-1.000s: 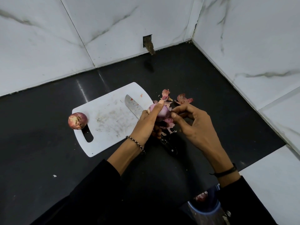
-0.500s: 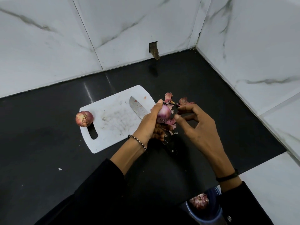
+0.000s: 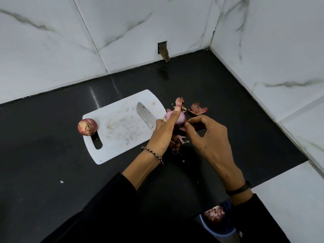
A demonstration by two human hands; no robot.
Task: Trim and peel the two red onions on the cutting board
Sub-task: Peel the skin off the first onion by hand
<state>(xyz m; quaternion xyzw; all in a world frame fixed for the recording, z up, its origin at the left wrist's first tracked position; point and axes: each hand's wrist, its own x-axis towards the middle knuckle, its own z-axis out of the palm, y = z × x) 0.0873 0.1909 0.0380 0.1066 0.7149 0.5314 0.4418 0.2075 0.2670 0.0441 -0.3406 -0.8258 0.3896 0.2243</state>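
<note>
Pale-purple onion (image 3: 180,118) gripped in left hand (image 3: 164,134) fingers; right hand (image 3: 208,137) seemingly pinches its skin.

We find no readable text, label, brand or number anywhere; the knife blade (image 3: 145,117) shows only indistinct marks.

Left hand (image 3: 165,132) clenched, thumb raised; right hand (image 3: 208,137) pinching.

Partly peeled pale-purple onion (image 3: 180,118) held above counter; unpeeled red onion (image 3: 87,126) at white cutting board's (image 3: 122,127) left edge
</note>
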